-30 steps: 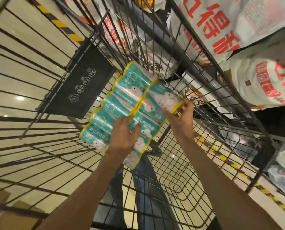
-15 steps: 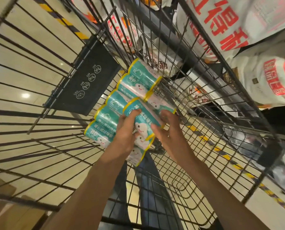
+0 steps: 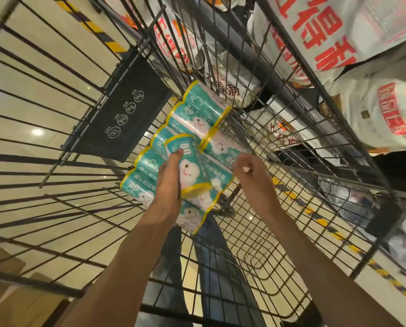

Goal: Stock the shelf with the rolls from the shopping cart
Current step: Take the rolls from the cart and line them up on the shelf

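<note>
Item: teal rolls [image 3: 197,128], shopping cart [image 3: 291,161] floor. One roll [image 3: 190,171] newly raised off the stack, grasped by left hand [image 3: 169,182]. Right hand [image 3: 251,175] released, fingers loosely curled. Shelving pending.

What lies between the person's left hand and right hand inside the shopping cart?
In the head view, a teal roll with yellow ends lies between the left hand and right hand, on top of the other rolls.
</note>
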